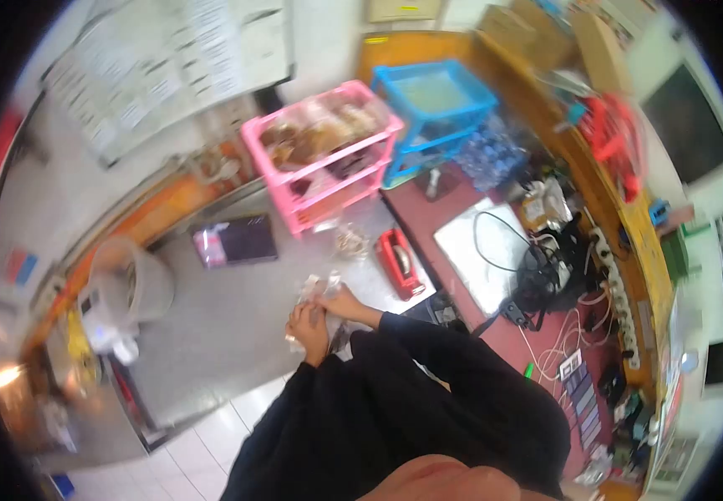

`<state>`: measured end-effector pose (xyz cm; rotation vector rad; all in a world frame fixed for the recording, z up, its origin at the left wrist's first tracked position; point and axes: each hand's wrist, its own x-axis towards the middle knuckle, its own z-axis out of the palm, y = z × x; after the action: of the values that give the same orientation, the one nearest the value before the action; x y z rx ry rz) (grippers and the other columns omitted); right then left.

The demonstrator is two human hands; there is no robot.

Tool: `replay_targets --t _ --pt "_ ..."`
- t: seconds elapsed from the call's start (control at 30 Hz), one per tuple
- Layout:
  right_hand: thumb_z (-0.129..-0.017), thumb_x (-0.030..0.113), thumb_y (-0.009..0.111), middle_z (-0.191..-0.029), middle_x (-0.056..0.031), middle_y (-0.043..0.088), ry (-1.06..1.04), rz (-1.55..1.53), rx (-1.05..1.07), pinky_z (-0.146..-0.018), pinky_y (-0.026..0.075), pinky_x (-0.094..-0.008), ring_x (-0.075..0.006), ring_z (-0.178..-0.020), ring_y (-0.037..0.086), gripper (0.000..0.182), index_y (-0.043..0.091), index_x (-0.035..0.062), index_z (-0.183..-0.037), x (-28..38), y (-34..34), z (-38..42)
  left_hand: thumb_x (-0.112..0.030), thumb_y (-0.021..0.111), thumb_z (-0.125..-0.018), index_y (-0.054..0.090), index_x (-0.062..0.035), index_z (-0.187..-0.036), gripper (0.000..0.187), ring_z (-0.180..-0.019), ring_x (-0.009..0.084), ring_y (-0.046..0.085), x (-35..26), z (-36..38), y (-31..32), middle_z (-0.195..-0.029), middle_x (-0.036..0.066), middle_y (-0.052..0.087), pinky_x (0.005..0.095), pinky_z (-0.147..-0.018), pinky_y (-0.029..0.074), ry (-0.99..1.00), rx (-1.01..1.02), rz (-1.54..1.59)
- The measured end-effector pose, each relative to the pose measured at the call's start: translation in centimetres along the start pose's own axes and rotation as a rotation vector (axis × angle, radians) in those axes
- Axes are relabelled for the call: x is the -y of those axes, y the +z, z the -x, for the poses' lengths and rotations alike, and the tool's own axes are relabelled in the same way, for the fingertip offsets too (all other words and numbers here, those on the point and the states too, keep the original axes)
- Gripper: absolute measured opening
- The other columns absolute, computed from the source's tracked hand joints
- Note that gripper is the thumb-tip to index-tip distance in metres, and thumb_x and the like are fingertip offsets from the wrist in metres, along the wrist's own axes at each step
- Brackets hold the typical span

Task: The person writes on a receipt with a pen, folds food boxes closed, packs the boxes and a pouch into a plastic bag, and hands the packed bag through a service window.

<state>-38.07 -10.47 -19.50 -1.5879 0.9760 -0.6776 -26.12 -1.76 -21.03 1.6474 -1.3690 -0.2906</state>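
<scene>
Over the metal table [202,334], my left hand [308,327] and my right hand [340,302] are close together. The fingers of both are closed on a small clear plastic packet [311,288], whose shiny edges stick out past the fingertips. Its contents are blurred and mostly covered by my fingers. Just beyond my right hand lies a clear bag of small pale brown items [350,242]. To the right of that bag is a red tape dispenser [400,263]. A dark tablet-like device [236,241] lies further off to the left.
A pink rack [294,177] of packets stands at the back, beside a blue rack [441,113]. A whitish tub [157,284] is at the left. On the right are a silvery flat panel [470,259], tangled black cables [541,271] and a power strip [616,288].
</scene>
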Motion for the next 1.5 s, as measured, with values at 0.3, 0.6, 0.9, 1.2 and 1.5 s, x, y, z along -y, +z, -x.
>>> replay_targets --t 0.3,0.6,0.9,1.2,1.5 --pt "-0.085 0.016 0.06 -0.09 -0.016 0.072 0.016 0.526 -0.945 -0.072 0.054 -0.0437 -0.0307 -0.081 0.069 0.016 0.071 0.0052 -0.089 -1.9 -32.5 -8.9 -0.032 0.058 -0.093 0.066 0.0016 -0.082 0.037 -0.06 0.035 0.052 -1.3 -1.2 4.2 -0.066 0.015 0.059 0.044 -0.062 0.039 -0.237 0.08 -0.16" --pt "-0.083 0.014 0.061 -0.087 -0.0184 0.07 0.576 0.887 -0.864 -0.066 0.057 -0.0442 -0.0355 -0.082 0.07 0.013 0.07 0.0039 -0.084 -13.4 -43.6 -16.7 -0.042 0.055 -0.094 0.068 -0.003 -0.073 0.046 -0.076 0.035 0.053 1.1 -1.5 4.7 -0.072 0.017 0.063 0.0467 -0.077 0.034 -0.56 0.327 -0.331" --pt "-0.083 0.027 0.066 -0.087 -0.0173 0.071 0.58 0.766 -0.813 -0.072 0.057 -0.0445 -0.0355 -0.084 0.07 0.021 0.071 0.0072 -0.085 -11.1 -45.1 -14.9 -0.034 0.057 -0.095 0.067 0.001 -0.077 0.041 -0.073 0.0328 0.054 -3.3 -1.9 6.2 -0.073 0.016 0.061 0.0435 -0.074 0.035 -0.39 0.081 -0.305" --pt "-0.085 0.031 0.065 -0.094 -0.0223 0.07 0.472 0.803 -0.635 -0.076 0.055 -0.0488 -0.0384 -0.089 0.068 0.032 0.07 0.0005 -0.093 -11.8 -46.2 -13.7 -0.037 0.057 -0.094 0.065 -0.0017 -0.077 0.04 -0.076 0.0333 0.054 -1.0 -1.1 5.9 -0.073 0.017 0.061 0.0441 -0.077 0.033 -0.374 0.05 -0.186" --pt "-0.083 0.027 0.068 -0.102 -0.0195 0.07 0.605 0.781 -0.659 -0.082 0.055 -0.0458 -0.037 -0.096 0.067 0.027 0.072 0.0069 -0.1 -13.8 -44.3 -14.7 -0.036 0.058 -0.093 0.071 -0.0023 -0.091 0.036 -0.086 0.0329 0.053 -1.4 -1.4 5.4 -0.083 0.019 0.067 0.0418 -0.089 0.031 -0.41 0.084 -0.21"
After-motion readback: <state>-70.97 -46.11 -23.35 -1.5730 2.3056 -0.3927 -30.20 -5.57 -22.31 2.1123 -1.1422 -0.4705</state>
